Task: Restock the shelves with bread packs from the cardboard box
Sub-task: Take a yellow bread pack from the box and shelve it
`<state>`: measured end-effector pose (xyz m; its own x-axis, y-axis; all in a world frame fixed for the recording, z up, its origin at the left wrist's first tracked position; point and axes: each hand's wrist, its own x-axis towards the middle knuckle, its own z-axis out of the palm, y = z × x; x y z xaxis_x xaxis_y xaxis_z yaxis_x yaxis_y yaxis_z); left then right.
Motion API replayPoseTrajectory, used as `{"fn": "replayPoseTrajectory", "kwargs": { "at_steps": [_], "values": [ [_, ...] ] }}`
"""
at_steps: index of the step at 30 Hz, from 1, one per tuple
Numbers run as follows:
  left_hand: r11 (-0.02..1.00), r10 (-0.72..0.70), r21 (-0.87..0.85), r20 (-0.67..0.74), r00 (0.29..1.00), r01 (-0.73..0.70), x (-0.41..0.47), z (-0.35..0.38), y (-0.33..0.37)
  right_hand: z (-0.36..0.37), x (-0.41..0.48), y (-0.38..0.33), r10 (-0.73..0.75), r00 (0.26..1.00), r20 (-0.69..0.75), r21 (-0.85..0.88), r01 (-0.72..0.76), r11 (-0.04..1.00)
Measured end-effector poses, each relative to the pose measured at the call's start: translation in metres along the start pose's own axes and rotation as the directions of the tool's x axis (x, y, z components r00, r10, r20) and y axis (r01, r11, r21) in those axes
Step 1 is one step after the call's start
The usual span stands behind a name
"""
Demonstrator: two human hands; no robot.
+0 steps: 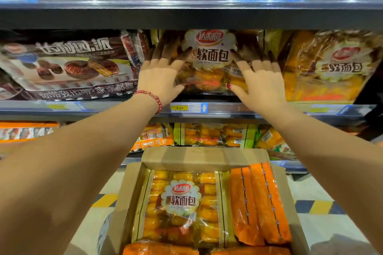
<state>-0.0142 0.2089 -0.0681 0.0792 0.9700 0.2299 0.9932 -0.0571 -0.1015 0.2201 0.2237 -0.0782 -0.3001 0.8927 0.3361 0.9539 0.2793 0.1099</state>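
Note:
A clear bread pack (209, 62) with a white flower-shaped label stands upright on the middle shelf (228, 107). My left hand (159, 74), with a red bead bracelet at the wrist, presses flat on the pack's left side with fingers spread. Against its right side lies my right hand (259, 80), fingers also straight. Both sets of fingertips reach into the shadow under the upper shelf. Below, an open cardboard box (196, 157) holds another bread pack (182, 203) lying face up and orange packs (259, 203) standing on edge at its right.
Dark chocolate-pie bags (68, 64) fill the shelf to the left, and more bread packs (335, 64) stand to the right. The upper shelf edge (186, 16) hangs low over the hands. A lower shelf carries more snack packs (207, 134). Floor with yellow-black tape shows beside the box.

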Motion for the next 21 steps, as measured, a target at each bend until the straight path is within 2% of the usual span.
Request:
{"fn": "replayPoseTrajectory", "kwargs": {
  "at_steps": [2,5,9,12,16,19,21],
  "values": [
    [0.998,0.034,-0.054,-0.088,0.996,-0.039,-0.02,-0.003,-0.001,-0.005,-0.02,-0.003,-0.053,0.993,-0.102,0.03,0.056,0.998],
    [0.979,0.085,-0.168,-0.162,0.983,-0.112,-0.054,0.0,-0.003,-0.009,-0.055,-0.011,-0.125,0.978,-0.164,0.139,0.149,0.979],
    [0.95,0.093,-0.277,-0.181,0.979,-0.142,-0.111,0.012,0.006,-0.01,-0.11,-0.034,-0.139,0.977,-0.159,0.226,0.173,0.959],
    [0.941,0.029,-0.332,-0.101,0.994,-0.061,-0.159,0.024,0.019,-0.007,-0.152,-0.054,-0.13,0.987,-0.094,0.276,0.151,0.949],
    [0.925,-0.013,-0.378,0.079,0.997,0.042,-0.217,0.042,0.032,0.0,-0.204,-0.07,-0.158,0.987,0.027,0.342,0.14,0.929],
    [0.939,-0.002,-0.338,0.191,0.982,0.068,-0.256,0.055,0.042,0.008,-0.238,-0.075,-0.155,0.975,0.159,0.386,0.083,0.919],
    [0.906,0.011,-0.411,0.269,0.963,0.104,-0.278,0.064,0.047,0.016,-0.26,-0.076,-0.139,0.969,0.204,0.404,0.047,0.914]
  ]
}}
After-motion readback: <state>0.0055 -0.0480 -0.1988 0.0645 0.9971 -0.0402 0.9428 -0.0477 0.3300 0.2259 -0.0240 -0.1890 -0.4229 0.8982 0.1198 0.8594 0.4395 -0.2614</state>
